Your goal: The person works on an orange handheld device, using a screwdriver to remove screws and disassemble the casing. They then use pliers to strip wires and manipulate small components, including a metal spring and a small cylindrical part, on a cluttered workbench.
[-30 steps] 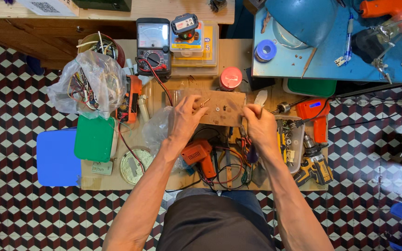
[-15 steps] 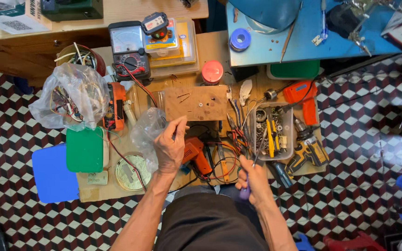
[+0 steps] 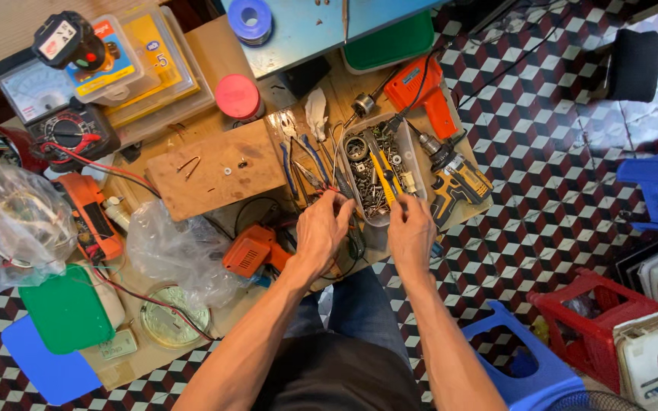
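Head view, workbench seen from above. Left hand [image 3: 321, 228], fingers curled, picks among pliers [image 3: 302, 164] and tangled wires just beside the clear parts tray [image 3: 413, 156]. Right hand [image 3: 411, 232] rests loosely curled on the tray's near edge; whether it grips anything cannot be told. Steadying the tray while sorting should prevent spilling screws.

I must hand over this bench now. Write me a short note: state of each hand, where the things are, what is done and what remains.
Left hand: fingers at the near-left corner of the clear parts tray, among loose wires; what it grips is not clear.
Right hand: at the tray's near edge, holding nothing visible.
Tray: full of screws and small parts, yellow-handled pliers inside.
Wooden board: flat, left of the tray, a few screws on it, untouched.
Nothing picked out yet.
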